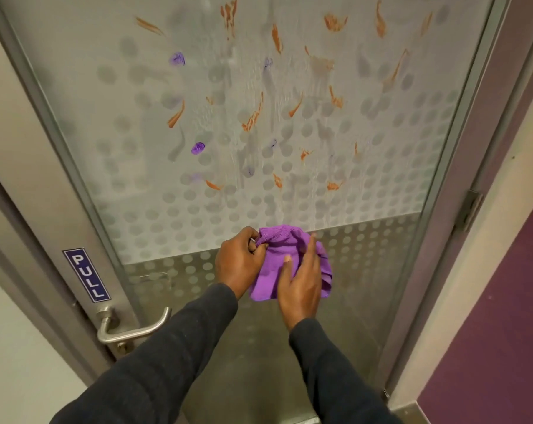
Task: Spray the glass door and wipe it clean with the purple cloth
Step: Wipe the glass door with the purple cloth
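The purple cloth (279, 264) is pinched by curled fingers of the left hand (239, 263) and flattened under straight fingers of the right hand (299, 286). A flat pad should be formed before the smeared glass door (228, 71) above them is wiped.

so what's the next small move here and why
Probably raise the purple cloth to the glass door and start wiping: the left hand pinches its edge, the right hand lies on it, the glass looks wet, and orange smears dot it.
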A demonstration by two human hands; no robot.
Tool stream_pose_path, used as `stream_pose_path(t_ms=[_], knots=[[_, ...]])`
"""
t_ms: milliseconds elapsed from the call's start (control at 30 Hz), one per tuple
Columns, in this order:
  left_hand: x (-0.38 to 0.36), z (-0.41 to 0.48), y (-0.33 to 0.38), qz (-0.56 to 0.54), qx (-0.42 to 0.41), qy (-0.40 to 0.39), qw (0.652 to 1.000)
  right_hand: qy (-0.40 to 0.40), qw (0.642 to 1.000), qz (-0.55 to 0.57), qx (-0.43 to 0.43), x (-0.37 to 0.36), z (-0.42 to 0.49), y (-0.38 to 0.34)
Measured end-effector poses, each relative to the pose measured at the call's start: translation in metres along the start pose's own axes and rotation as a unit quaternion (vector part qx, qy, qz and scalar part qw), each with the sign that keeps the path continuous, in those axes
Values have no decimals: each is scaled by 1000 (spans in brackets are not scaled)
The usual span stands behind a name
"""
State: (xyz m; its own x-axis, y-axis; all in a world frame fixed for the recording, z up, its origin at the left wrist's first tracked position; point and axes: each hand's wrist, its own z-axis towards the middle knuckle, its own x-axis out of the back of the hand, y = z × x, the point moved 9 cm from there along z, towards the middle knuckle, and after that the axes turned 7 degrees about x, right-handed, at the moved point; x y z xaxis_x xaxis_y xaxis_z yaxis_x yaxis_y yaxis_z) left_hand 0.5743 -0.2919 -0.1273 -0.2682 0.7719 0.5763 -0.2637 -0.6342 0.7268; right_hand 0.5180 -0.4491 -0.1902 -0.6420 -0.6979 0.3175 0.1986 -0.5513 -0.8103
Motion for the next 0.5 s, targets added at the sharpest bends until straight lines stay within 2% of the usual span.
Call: stream_pose_path(t_ms=[67, 133, 267, 367, 500], knots=[[6, -3, -4, -17, -6, 3, 1000, -43, 997, -64, 15, -29, -21, 0], [12, -6, -7, -30, -14, 9, 999, -54, 991, -126, 12, -47, -24, 2], [24, -9, 5, -41, -58, 19, 997, -3, 988, -157, -12, -53, 17, -1], [35, -13, 11, 3, -105, 46, 993, 52, 987, -133, -77, -43, 48, 9], [56, -17, -3, 57, -158, 74, 983, 124, 982, -112, -86, -22, 70, 24]])
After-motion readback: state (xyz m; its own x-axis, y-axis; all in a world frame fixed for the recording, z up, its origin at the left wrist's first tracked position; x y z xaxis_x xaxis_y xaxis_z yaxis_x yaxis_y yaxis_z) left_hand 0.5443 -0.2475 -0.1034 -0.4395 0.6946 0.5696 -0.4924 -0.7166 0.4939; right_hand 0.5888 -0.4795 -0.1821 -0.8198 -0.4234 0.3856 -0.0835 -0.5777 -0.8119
